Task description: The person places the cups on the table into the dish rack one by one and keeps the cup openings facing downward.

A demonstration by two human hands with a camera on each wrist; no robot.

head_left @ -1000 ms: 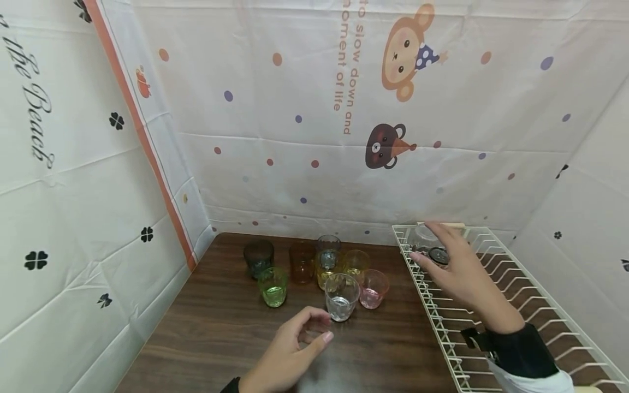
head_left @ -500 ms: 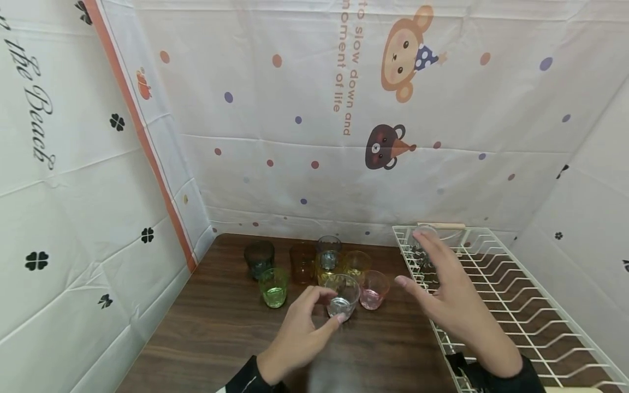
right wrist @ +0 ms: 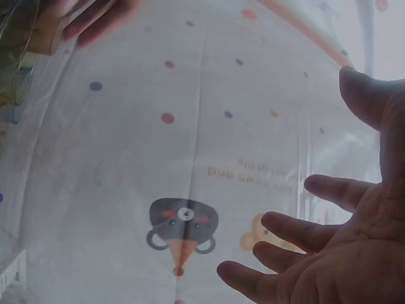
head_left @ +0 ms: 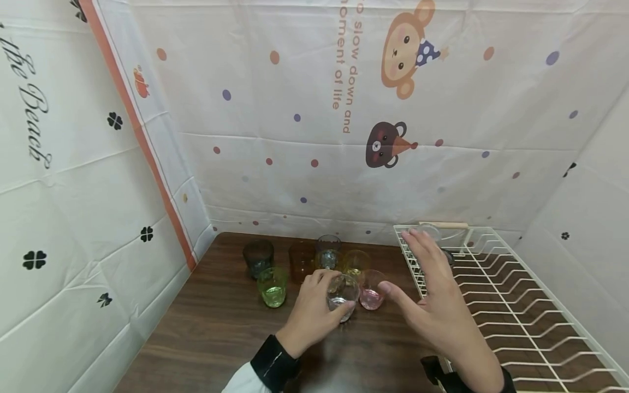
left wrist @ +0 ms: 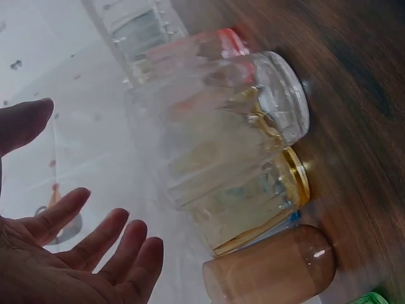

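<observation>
My left hand (head_left: 312, 314) is around the near side of a clear drinking glass (head_left: 342, 297), thumb to the right and fingers to the left at rim height. In the left wrist view, thumb and fingers are spread apart, with the clear glass (left wrist: 221, 120) upright on the table beyond them. A pink glass (head_left: 371, 297) stands just right of it. Over the left edge of a white wire rack (head_left: 528, 311), my right hand (head_left: 439, 305) hovers with fingers extended and nothing in it; the right wrist view shows its spread fingers (right wrist: 297, 234).
Behind the clear glass stand a yellow glass (head_left: 356, 265), an amber-brown glass (head_left: 301, 263) and a bluish clear glass (head_left: 328, 244). Green (head_left: 272, 288) and dark (head_left: 258, 256) glasses stand to the left. Another clear glass (head_left: 428, 232) is in the rack's far left corner.
My left hand has moved forward and right, up to the clear glass. My right hand has drawn back and left from the glass in the rack.
</observation>
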